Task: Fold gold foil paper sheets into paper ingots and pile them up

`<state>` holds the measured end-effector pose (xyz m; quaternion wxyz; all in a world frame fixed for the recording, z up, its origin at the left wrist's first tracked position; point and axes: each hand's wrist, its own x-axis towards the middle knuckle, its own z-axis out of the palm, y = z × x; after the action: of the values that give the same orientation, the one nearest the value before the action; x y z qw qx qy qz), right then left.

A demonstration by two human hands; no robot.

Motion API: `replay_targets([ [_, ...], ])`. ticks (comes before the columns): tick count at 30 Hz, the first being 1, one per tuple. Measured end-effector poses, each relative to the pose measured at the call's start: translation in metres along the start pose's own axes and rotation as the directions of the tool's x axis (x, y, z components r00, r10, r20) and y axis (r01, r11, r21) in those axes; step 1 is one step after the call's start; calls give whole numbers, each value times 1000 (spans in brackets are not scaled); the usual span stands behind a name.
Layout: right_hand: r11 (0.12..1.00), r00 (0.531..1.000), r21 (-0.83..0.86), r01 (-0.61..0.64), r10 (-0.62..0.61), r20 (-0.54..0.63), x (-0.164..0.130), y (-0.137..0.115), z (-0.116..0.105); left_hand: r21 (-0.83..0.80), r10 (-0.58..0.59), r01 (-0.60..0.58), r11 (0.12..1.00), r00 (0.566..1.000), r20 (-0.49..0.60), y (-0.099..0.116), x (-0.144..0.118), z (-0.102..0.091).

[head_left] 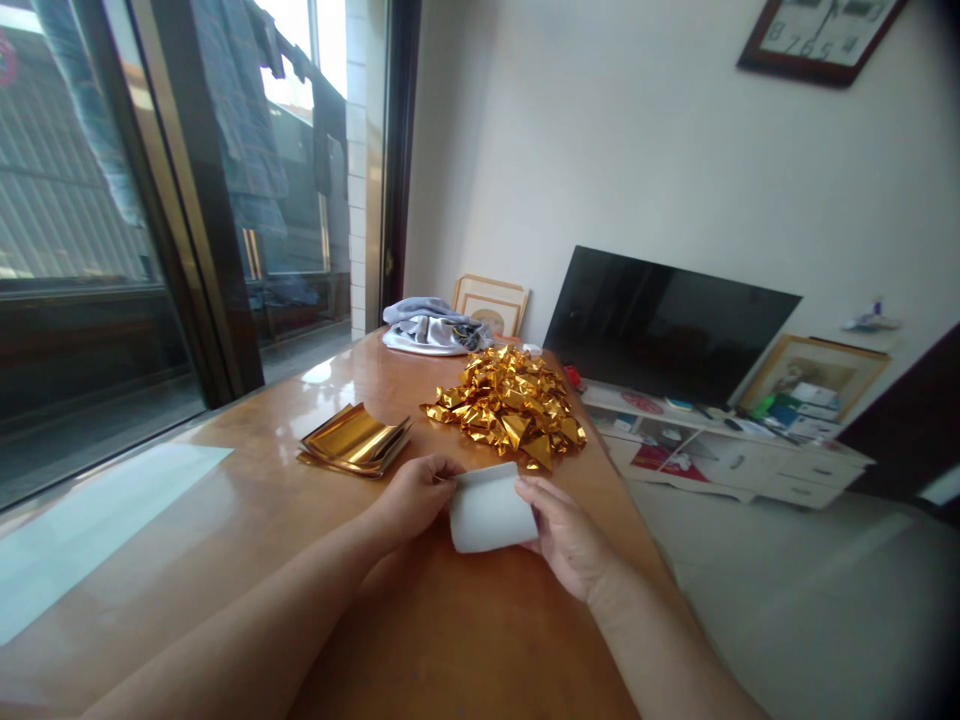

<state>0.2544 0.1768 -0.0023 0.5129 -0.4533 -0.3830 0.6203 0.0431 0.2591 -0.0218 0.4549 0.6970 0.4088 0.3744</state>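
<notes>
White on its visible face, a curled sheet (493,512) is held above the near part of the glossy brown counter (450,650), between both hands. The left hand (420,495) has its thumb and fingers closed on the sheet's left edge; the right hand (566,535) grips the opposite edge, thumb on top and fingers partly hidden beneath. Just beyond the left hand lies a stack of gold sheets (354,440), their edges curling upward. Farther back and to the right, shiny gold foil pieces (517,405) form a loose, crumpled-looking heap, apart from the stack. Bundled grey cloth (431,328) rests behind the heap at the counter's far end. Past the counter's right side, a dark television (667,325) stands on a white cabinet (799,490).
</notes>
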Motion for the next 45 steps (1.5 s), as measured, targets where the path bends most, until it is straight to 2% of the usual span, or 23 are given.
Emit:
replay_targets([
  [4, 980, 992, -201, 3, -28, -124, -2, -5, -5, 256, 117, -111, 960, 993, -9, -2, 0, -3],
  [10, 947, 989, -322, 17, -63, -132, 0, 2, -7, 477, 253, -269, 837, 962, 100, 0, -2, -5],
  [16, 785, 972, -616, 63, -190, -142, 11, 16, -20, 583, 319, -420, 695, 907, 275, 4, -6, -8],
  [20, 673, 961, -733, 102, -256, -100, 11, 20, -24, 697, 302, -403, 593, 914, 272, 13, -10, -7],
  [23, 601, 965, -792, 107, -253, -61, 9, 21, -26, 727, 276, -392, 564, 919, 281, 21, -15, -6],
  [27, 435, 958, -891, 128, -287, -2, 7, 18, -27, 747, 255, -408, 525, 913, 319, 30, -19, -7],
  [29, 387, 946, -909, 155, -322, 24, 6, 14, -25, 752, 252, -419, 508, 908, 335, 32, -20, -7],
  [31, 358, 941, -916, 181, -334, 56, 5, 10, -23, 753, 242, -428, 499, 904, 354, 34, -21, -7],
  [37, 256, 950, -937, 236, -264, 167, 2, 5, -20, 745, 219, -466, 477, 884, 413, 36, -24, -5],
  [45, 226, 949, -937, 268, -231, 215, -2, 0, -22, 661, 231, -523, 539, 846, 481, 35, -24, -6],
])
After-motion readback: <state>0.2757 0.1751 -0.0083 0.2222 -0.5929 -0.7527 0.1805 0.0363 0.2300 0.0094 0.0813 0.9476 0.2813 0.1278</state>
